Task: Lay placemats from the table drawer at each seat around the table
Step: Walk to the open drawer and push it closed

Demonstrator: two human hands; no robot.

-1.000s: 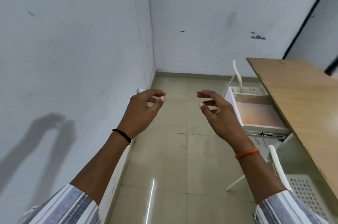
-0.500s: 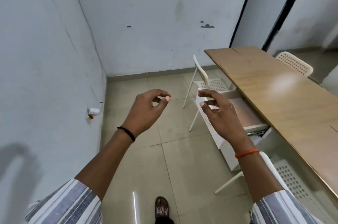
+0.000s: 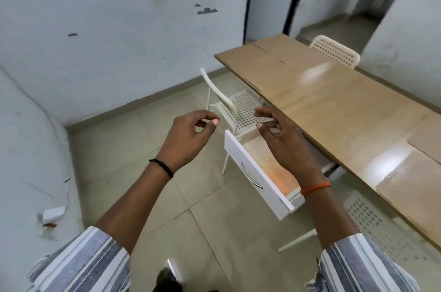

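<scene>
A long wooden table (image 3: 338, 110) runs along the right. Its white drawer (image 3: 256, 173) stands pulled out below the table's left edge, with an orange-tan placemat (image 3: 269, 167) lying inside. Two tan placemats (image 3: 417, 186) lie on the tabletop at the right. My right hand (image 3: 284, 141) hovers over the drawer, fingers apart, holding nothing. My left hand (image 3: 191, 136) floats left of the drawer over the floor, fingers loosely curled and empty.
A white perforated chair (image 3: 229, 105) stands just beyond the drawer, another chair (image 3: 336, 50) at the table's far side, and a third chair seat (image 3: 372, 222) under my right forearm. White walls close in on the left and behind; tiled floor (image 3: 167, 196) lies between.
The view has swung right and down, bringing the table and open drawer to the middle. My right hand now hangs over the drawer; both hands stay empty.
</scene>
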